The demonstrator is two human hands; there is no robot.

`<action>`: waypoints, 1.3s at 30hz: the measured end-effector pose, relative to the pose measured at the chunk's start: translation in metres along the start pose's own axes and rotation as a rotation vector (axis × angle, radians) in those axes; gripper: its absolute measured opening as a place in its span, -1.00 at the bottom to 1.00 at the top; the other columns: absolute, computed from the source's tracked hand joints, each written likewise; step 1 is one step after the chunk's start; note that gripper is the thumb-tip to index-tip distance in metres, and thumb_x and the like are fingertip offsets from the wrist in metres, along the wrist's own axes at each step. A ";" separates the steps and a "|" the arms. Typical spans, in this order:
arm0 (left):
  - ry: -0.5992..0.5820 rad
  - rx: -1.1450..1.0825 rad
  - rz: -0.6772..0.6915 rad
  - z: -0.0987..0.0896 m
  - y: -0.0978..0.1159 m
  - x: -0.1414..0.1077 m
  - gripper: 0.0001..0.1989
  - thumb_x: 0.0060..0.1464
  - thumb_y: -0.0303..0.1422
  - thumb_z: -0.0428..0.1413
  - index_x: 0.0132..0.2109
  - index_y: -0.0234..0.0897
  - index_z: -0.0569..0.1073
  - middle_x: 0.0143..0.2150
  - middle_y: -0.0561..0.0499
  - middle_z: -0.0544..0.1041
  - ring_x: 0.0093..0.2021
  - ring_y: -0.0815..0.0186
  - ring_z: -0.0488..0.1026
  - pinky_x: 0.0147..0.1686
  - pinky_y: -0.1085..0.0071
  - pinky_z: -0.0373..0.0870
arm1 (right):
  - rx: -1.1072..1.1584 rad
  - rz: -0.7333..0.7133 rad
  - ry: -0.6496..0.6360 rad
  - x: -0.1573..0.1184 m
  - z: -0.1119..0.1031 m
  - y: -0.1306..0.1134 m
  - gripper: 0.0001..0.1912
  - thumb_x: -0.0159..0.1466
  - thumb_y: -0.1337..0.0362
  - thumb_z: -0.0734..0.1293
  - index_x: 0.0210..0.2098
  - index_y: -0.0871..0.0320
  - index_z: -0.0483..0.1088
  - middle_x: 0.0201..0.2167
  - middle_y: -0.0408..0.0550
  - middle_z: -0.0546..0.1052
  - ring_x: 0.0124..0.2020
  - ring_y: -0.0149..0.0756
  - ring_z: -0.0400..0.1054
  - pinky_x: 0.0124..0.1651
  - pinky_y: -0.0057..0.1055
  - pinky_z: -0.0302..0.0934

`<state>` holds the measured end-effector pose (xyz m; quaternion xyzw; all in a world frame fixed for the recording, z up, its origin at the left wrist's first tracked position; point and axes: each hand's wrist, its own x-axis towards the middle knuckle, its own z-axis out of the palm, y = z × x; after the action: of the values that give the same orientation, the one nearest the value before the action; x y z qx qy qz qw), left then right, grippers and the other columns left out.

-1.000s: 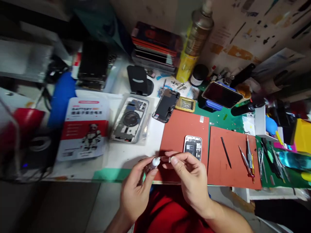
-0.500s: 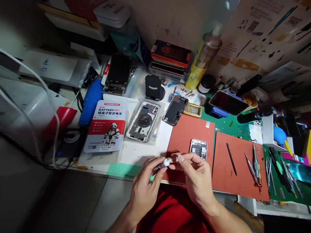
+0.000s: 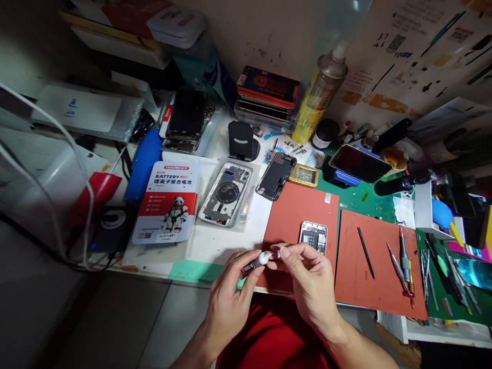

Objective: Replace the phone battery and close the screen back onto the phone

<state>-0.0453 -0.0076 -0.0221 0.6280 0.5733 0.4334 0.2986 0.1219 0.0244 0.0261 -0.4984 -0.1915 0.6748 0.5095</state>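
My left hand (image 3: 229,294) is closed around a small glue tube (image 3: 253,264) with a white neck and "B-7000" on its dark label. The tube tilts, its nozzle pointing up and to the right. Between thumb and fingers of my right hand (image 3: 313,282) is a small white cap (image 3: 279,253). A thin pin runs between cap and nozzle; whether its tip is inside the nozzle I cannot tell. Just beyond my right hand lies an opened phone (image 3: 315,234) with its battery and inner parts exposed, its lower end hidden by my fingers.
The opened phone rests on a reddish-brown mat (image 3: 284,225). Another mat (image 3: 353,287) at right carries a black stick (image 3: 365,252), tweezers (image 3: 397,266) and a screwdriver (image 3: 405,259). Farther left are a bagged phone housing (image 3: 226,192), a screen part (image 3: 277,176) and a battery package (image 3: 165,202).
The view has shifted very slightly. Both hands keep nearly the same pose, with the cap still close in front of the tube's nozzle.
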 end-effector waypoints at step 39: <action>-0.008 0.021 0.046 0.000 0.000 0.002 -0.73 0.44 -0.39 0.18 0.21 -0.07 0.55 0.04 0.03 0.73 0.05 0.32 0.71 0.10 0.48 0.65 | -0.004 -0.029 -0.007 0.001 -0.004 -0.003 -0.77 0.26 0.10 0.67 -0.32 0.12 0.71 -0.22 -0.03 0.75 -0.19 -0.22 0.69 -0.06 -0.27 0.69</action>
<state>-0.0459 -0.0055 -0.0219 0.6456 0.5621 0.4317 0.2844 0.1268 0.0253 0.0262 -0.4942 -0.2018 0.6686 0.5177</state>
